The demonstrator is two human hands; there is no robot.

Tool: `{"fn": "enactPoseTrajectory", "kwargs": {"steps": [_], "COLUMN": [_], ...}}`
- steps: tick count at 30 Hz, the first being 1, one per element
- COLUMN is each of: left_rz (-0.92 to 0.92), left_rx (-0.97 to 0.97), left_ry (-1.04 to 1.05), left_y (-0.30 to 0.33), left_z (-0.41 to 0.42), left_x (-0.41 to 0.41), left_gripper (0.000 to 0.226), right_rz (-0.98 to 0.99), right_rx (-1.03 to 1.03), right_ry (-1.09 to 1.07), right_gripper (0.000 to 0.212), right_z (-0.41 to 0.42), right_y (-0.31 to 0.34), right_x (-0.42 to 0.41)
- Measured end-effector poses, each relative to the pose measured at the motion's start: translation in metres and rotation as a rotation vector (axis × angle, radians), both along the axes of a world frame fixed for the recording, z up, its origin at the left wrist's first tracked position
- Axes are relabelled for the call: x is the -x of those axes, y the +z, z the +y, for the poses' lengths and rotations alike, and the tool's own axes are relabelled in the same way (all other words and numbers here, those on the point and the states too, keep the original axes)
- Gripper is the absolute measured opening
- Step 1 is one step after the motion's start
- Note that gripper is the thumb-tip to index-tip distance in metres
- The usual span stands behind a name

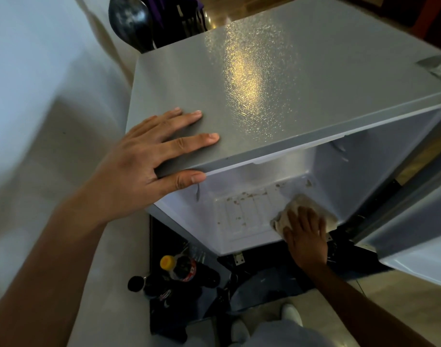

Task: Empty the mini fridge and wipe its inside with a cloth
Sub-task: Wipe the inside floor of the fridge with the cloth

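- Right hand [305, 231] flat, fingers straight, pressing the cloth [302, 211] onto the mini fridge [264, 83] floor, right front corner.
- I judge the brown specks [242, 196] lie left and rearward of that hand; the sweep goes that way.
- Left hand [149, 159] open, flat on the fridge top, thumb over the front edge.
- Bottles [181, 269] stand on the floor below the fridge.

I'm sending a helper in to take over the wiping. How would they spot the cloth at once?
Find the grey mini fridge with its door open. Look down at its white inside floor, speckled with brown crumbs. The cloth lies at the floor's right front corner, a crumpled off-white rag pressed under the right hand, the only soft thing in there.
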State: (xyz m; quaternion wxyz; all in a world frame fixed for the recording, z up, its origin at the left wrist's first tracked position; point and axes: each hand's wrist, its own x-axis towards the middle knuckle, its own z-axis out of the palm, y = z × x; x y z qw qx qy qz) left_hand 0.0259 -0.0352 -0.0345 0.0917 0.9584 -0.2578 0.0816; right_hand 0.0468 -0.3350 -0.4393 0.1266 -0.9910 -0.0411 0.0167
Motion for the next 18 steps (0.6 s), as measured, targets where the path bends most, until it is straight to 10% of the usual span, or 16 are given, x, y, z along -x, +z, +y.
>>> {"fn": "enactPoseTrajectory", "kwargs": {"steps": [18], "left_rz": [0.012], "left_rx": [0.005], "left_ry": [0.017], "left_y": [0.002], "left_z": [-0.003], "left_x": [0.003], "left_gripper": [0.056], "right_rz": [0.078], "right_rx": [-0.067], "right_ry": [0.051], "right_gripper": [0.068], "right_z": [0.021], "right_y": [0.003], "right_x": [-0.083]}}
